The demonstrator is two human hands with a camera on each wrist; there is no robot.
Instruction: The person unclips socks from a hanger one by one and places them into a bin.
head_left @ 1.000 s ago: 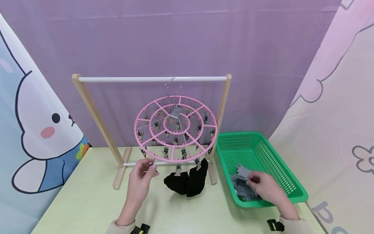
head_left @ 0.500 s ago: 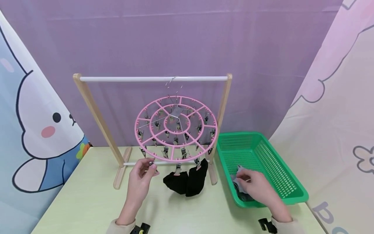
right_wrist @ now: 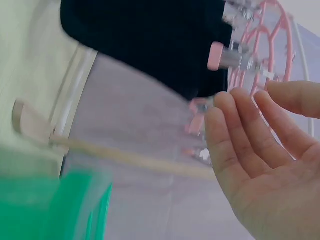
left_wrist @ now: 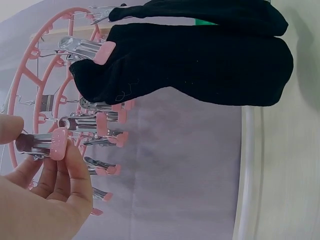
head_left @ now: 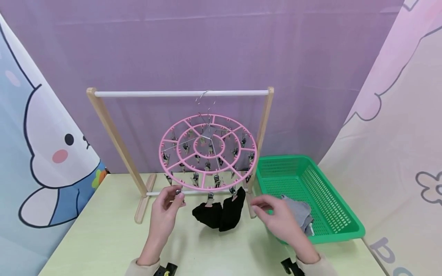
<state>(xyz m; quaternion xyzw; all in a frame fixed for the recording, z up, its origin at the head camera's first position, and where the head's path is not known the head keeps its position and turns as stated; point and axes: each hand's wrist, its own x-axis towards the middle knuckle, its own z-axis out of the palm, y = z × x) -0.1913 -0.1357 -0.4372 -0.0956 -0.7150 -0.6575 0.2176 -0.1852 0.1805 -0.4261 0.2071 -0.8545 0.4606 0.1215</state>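
Note:
My left hand point(head_left: 165, 211) pinches a metal clip with pink tips point(left_wrist: 42, 144) at the front left of a round pink clip hanger point(head_left: 204, 189). Nothing hangs from that clip. Two black socks point(head_left: 233, 212) dangle side by side from other clips at the hanger's front. Just right of them is my right hand point(head_left: 281, 218), its fingers loosely bent and holding nothing in the right wrist view. Behind that hand, grey cloth point(head_left: 300, 212) lies in the green basket point(head_left: 328, 191), partly hidden by the hand.
The hanger hooks over the white bar point(head_left: 145, 94) of a wooden-sided rack point(head_left: 115, 138) standing on the pale table point(head_left: 93, 230). Several unused clips surround the rings. A purple curtain point(head_left: 310, 76) closes off the back.
My right hand has left the grey cloth in the basket and moved left toward the black socks. The grey cloth stays in the basket. My left hand keeps its hold on the clip.

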